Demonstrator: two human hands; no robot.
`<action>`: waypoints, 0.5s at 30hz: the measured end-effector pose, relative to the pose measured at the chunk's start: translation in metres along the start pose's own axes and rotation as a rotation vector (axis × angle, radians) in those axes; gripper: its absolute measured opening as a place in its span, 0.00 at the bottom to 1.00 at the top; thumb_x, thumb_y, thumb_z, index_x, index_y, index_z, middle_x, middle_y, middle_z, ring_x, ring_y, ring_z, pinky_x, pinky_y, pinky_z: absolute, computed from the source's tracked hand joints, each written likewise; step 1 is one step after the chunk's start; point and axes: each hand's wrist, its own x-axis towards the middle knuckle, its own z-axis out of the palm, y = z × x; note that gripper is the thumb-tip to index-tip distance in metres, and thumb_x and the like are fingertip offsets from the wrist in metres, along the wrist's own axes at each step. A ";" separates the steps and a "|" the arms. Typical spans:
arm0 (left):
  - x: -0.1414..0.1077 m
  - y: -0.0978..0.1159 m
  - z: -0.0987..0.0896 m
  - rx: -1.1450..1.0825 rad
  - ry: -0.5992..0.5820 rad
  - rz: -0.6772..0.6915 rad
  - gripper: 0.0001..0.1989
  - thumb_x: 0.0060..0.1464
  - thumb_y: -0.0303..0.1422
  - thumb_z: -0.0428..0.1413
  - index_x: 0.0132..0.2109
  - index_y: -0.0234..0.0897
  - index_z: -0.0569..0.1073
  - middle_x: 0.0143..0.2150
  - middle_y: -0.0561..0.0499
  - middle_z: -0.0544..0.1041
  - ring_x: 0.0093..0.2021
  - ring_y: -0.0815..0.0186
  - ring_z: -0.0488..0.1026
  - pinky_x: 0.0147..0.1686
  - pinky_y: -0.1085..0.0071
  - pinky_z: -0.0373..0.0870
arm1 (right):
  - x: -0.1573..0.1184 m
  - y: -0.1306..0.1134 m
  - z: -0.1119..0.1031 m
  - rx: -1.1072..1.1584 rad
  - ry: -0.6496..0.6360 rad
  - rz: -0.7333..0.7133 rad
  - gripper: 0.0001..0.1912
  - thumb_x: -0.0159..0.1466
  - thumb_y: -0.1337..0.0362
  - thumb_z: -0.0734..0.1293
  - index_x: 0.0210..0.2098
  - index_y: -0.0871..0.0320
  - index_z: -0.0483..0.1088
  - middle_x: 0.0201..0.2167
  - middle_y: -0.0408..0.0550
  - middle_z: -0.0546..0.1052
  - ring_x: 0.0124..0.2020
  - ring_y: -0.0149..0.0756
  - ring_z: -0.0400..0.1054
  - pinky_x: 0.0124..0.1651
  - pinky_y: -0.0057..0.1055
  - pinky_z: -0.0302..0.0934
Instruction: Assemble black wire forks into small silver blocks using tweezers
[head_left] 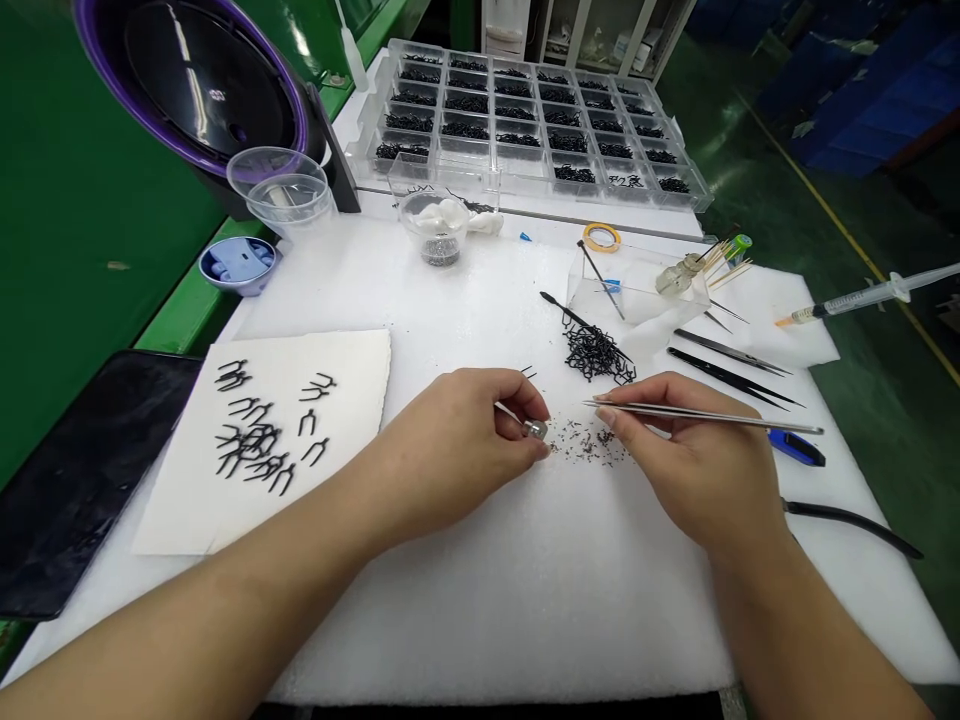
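Observation:
Between the thumb and fingers of my left hand point(472, 440) is a small metal cylinder point(535, 429), pinched just above the white foam sheet point(525, 600). My right hand point(694, 450) grips silver tweezers point(705, 412), their tips pointing left toward the cylinder and apart from it. Tiny dark bits point(589, 442) lie scattered on the foam between both hands. Behind my right hand rests a pile of bent black wire pieces point(596, 352). More U-shaped black pieces point(255, 440) lie on a cream paper sheet point(352, 360) to the left.
A compartment box point(525, 160) of black pieces spans the back. Clear cups point(285, 195), a purple-rimmed fan point(210, 80) and a black tablet-like slab point(90, 470) stand left. At right lie black tweezers point(731, 375), a blue-handled tool point(796, 447) and a syringe point(862, 298).

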 end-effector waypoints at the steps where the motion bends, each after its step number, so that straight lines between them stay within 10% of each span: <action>1: 0.000 0.000 0.000 0.003 0.003 -0.003 0.08 0.49 0.39 0.61 0.38 0.46 0.76 0.32 0.59 0.80 0.32 0.67 0.77 0.33 0.70 0.71 | 0.001 0.000 0.000 -0.011 0.002 0.001 0.02 0.57 0.65 0.74 0.30 0.51 0.77 0.29 0.38 0.81 0.32 0.37 0.76 0.34 0.33 0.66; 15: -0.001 0.001 0.000 0.009 0.000 0.024 0.08 0.49 0.38 0.60 0.39 0.45 0.76 0.30 0.59 0.80 0.31 0.67 0.76 0.31 0.70 0.70 | 0.005 0.002 0.003 -0.063 -0.050 -0.071 0.01 0.57 0.64 0.73 0.31 0.52 0.78 0.27 0.38 0.81 0.27 0.35 0.75 0.35 0.32 0.66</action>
